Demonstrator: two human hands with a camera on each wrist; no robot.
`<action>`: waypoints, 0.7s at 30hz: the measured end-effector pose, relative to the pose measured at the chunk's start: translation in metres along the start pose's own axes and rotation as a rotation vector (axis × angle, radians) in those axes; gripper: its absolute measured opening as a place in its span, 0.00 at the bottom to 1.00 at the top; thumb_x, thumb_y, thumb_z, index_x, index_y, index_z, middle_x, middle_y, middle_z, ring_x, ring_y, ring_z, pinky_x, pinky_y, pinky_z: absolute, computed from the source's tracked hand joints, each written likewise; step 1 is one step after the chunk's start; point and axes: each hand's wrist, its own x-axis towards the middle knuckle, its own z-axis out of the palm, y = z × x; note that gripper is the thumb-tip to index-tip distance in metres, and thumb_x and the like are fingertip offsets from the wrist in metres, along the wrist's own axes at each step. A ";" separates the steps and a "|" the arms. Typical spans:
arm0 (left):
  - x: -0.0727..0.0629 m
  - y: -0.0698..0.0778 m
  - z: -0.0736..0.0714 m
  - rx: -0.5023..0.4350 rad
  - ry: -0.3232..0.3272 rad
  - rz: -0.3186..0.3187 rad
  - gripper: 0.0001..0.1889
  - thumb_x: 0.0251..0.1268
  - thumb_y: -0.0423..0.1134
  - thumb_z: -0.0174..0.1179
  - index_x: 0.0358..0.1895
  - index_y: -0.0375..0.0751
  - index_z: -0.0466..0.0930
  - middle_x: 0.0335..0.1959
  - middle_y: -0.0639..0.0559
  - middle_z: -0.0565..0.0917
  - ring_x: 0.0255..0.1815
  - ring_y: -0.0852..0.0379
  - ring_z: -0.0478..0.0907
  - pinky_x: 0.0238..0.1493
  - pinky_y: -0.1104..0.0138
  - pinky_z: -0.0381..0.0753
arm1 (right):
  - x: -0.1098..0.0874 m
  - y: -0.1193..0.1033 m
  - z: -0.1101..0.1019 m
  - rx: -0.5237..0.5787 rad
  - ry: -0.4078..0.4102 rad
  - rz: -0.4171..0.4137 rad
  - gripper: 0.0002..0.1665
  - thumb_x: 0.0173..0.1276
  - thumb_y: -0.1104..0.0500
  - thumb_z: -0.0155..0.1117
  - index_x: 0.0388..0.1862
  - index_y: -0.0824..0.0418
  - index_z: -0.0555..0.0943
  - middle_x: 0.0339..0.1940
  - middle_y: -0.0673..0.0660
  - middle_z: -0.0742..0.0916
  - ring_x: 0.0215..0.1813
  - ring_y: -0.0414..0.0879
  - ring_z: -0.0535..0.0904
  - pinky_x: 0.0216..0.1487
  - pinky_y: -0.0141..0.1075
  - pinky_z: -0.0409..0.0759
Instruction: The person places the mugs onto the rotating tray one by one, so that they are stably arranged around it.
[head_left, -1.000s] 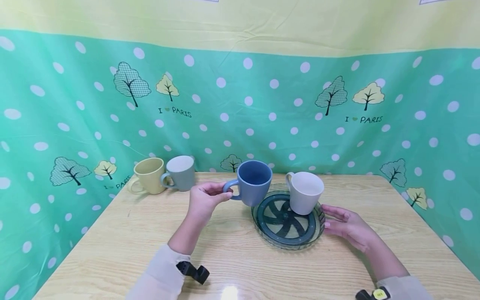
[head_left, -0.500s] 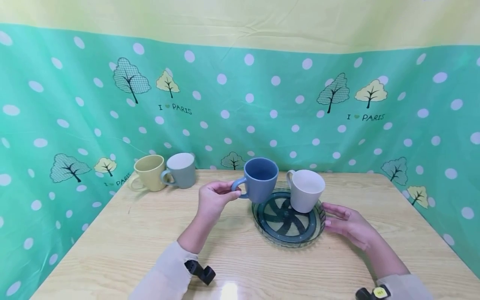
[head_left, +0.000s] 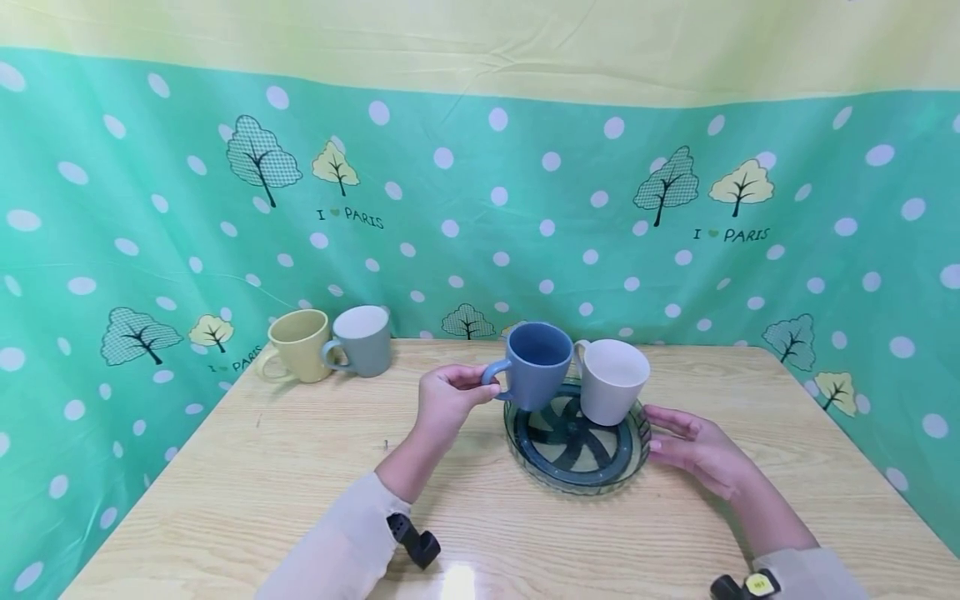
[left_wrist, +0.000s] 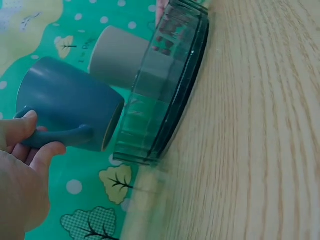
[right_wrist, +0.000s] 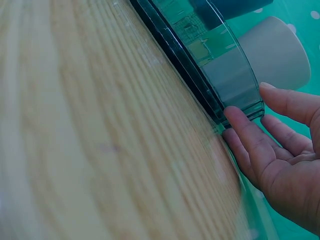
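My left hand [head_left: 448,404] pinches the handle of a blue mug [head_left: 537,371]. The mug is held upright at the left back of a clear greenish round tray [head_left: 577,487], its base slightly above the rim in the left wrist view. A white mug [head_left: 613,383] stands inside the tray at its right back, close beside the blue one. Against the tray's right side, my right hand [head_left: 697,454] rests its fairly straight fingers and thumb; the right wrist view shows fingertips [right_wrist: 232,114] at the outer wall.
A yellow mug [head_left: 300,346] and a grey-blue mug [head_left: 363,340] stand together at the table's back left. Behind the wooden table [head_left: 247,483] hangs a green dotted curtain [head_left: 405,275].
My left hand has carried the blue mug rightward over the tray, toward the white mug, and slightly down in the last half second. The right hand and tray have stayed in place.
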 end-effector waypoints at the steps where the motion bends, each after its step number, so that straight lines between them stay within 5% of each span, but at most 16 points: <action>1: 0.000 0.000 0.001 0.005 0.000 -0.003 0.17 0.44 0.19 0.72 0.41 0.26 0.84 0.35 0.37 0.87 0.36 0.52 0.87 0.41 0.61 0.87 | 0.000 0.000 0.000 0.003 -0.002 -0.001 0.44 0.67 0.70 0.61 0.74 0.78 0.48 0.74 0.78 0.51 0.56 0.46 0.80 0.59 0.42 0.79; 21: 0.014 -0.019 0.017 0.004 0.002 -0.110 0.14 0.43 0.18 0.72 0.37 0.28 0.83 0.36 0.40 0.87 0.38 0.52 0.87 0.41 0.62 0.87 | 0.000 -0.001 -0.001 -0.005 -0.005 -0.003 0.43 0.68 0.70 0.60 0.74 0.78 0.47 0.74 0.79 0.50 0.56 0.45 0.80 0.58 0.41 0.80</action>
